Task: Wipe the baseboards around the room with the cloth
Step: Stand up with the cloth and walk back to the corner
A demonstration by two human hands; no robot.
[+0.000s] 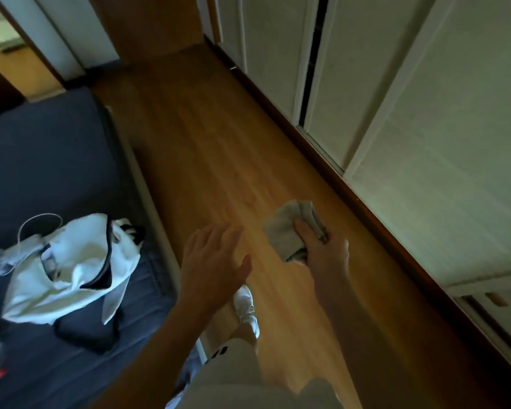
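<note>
My right hand [325,249] grips a bunched grey-beige cloth [289,228] in the air above the wooden floor, some way left of the wall. A dark brown baseboard [331,172] runs diagonally along the foot of the white sliding wardrobe doors, from upper middle to lower right. My left hand [213,261] hangs beside the right one with fingers spread and straight, holding nothing. Neither hand touches the baseboard.
White wardrobe doors [410,113] fill the right side. A dark blue bed [48,178] on the left carries a white garment [68,267] and a cable. Bare wooden floor [207,137] lies between them. My leg and white shoe [245,305] stand below the hands. A doorway opens at upper left.
</note>
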